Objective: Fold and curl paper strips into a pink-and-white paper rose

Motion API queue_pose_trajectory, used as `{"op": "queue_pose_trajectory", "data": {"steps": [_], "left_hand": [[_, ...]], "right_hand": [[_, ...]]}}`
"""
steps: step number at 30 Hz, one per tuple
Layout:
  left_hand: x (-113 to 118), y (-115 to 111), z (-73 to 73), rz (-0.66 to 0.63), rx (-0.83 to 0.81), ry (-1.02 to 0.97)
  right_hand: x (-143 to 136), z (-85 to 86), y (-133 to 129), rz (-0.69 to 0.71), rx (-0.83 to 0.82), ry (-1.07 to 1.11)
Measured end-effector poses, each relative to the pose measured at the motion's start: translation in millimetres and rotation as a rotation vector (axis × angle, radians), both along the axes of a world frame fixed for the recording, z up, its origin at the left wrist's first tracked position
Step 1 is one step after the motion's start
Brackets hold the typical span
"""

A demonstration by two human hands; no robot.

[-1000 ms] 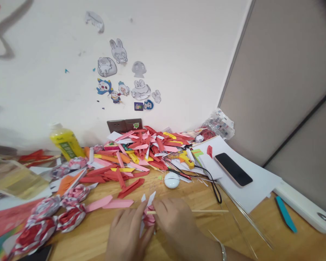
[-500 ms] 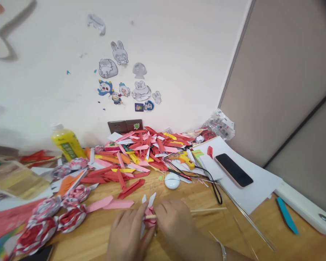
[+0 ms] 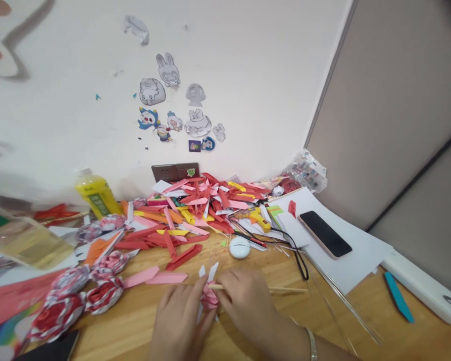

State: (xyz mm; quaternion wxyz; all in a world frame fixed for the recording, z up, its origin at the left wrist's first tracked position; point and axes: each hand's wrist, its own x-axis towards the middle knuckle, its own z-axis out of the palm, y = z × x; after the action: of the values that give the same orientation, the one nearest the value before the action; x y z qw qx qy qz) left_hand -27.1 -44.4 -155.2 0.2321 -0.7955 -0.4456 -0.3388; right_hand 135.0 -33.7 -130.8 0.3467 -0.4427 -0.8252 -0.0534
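My left hand [image 3: 180, 313] holds a small folded piece of pink and white paper [image 3: 209, 297] between thumb and fingers, low in the middle of the view. My right hand [image 3: 244, 303] is closed round a thin wooden stick [image 3: 289, 290], whose tip lies against the pink paper while the rest sticks out to the right. White pointed ends of paper rise above the fingers. Left of my hands lie loose pink strips [image 3: 167, 278] and red-and-white paper rosettes [image 3: 104, 295].
Behind are a heap of folded strips [image 3: 206, 200], a yellow bottle [image 3: 97, 194], a white oval object [image 3: 239, 247] and a yellow glue gun [image 3: 261, 219]. A phone [image 3: 325, 234] rests on white paper at right, near a teal cutter [image 3: 398, 297].
The view has shifted slightly, so most things sit a little further right. The stick's tip shows at a slightly different angle against the pink paper. Both hands keep their hold.
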Motion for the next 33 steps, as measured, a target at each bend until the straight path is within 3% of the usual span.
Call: {"op": "queue_pose_trajectory", "data": {"steps": [6,12,23,33], "left_hand": [[0.6,-2.0,0.2,-0.001,0.006,-0.007],[0.0,-0.7,-1.3,0.008,0.003,0.006],[-3.3,1.5,-2.4,0.058,-0.059,-0.075],[-0.1,1.3,4.5,0.042,0.0,-0.023]], "right_hand": [[0.7,-3.5,0.2,0.005,-0.116,0.017],[1.3,-8.4,3.3,0.02,-0.098,-0.009],[4.5,-1.8,4.2,0.039,-0.041,-0.054],[0.3,-1.5,3.6,0.032,-0.281,0.036]]}}
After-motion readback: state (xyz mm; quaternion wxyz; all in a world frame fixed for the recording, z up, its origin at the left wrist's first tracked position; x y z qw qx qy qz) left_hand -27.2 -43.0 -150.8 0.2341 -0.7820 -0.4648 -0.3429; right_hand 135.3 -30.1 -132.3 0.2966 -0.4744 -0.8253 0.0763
